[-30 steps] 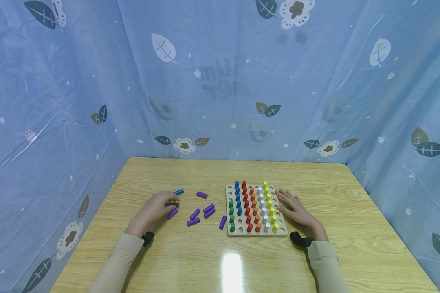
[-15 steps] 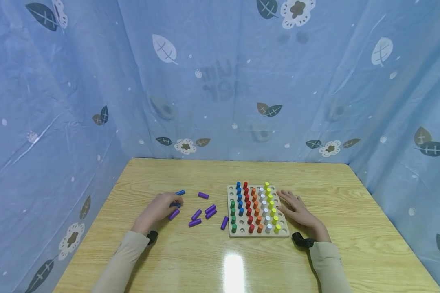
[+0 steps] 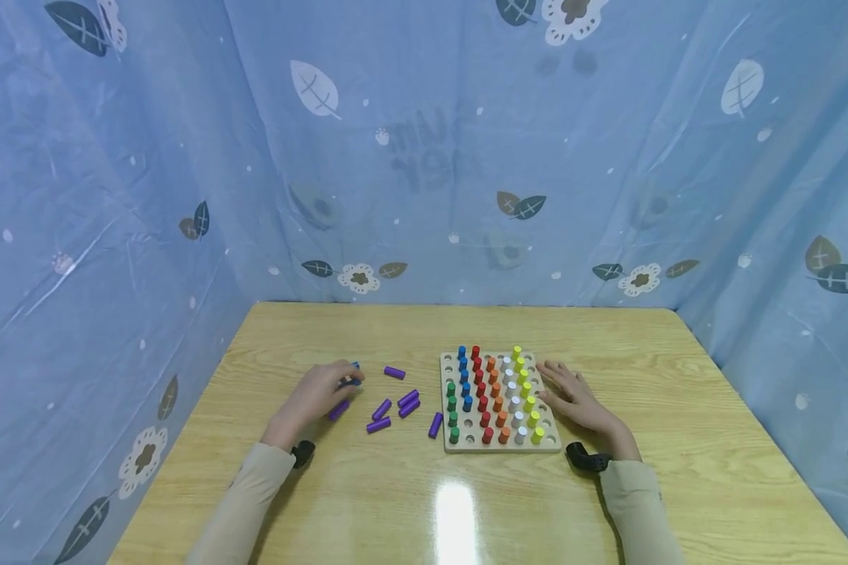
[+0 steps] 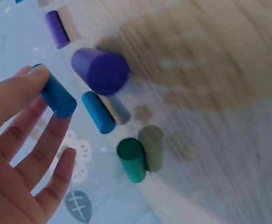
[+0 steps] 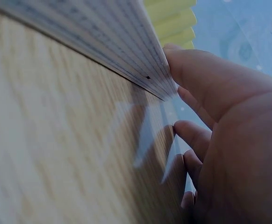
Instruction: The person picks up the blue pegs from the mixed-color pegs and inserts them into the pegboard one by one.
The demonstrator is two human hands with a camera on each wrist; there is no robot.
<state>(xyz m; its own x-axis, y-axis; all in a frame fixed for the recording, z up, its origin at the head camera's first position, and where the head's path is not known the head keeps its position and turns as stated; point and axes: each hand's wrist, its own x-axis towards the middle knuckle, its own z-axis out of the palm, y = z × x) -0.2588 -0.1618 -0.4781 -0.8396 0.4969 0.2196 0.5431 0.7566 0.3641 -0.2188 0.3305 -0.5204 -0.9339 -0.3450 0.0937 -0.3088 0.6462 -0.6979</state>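
My left hand pinches a blue peg between thumb and fingers, just above the left part of the table; its other fingers are spread. Beyond it lie a second blue peg, a green peg and purple pegs, the nearest purple peg looming large in the left wrist view. The wooden pegboard carries rows of green, blue, red, orange, white and yellow pegs. At its right side my right hand lies with fingers extended, thumb against the board's edge in the right wrist view.
Several loose purple pegs are scattered between my left hand and the board. The wooden table reaches back to a blue patterned curtain, which also hangs at both sides. Each wrist wears a black camera mount.
My left hand has lifted a little and moved right with the blue peg, now partly covering the other blue peg in the head view. My right hand stays at the board's edge.
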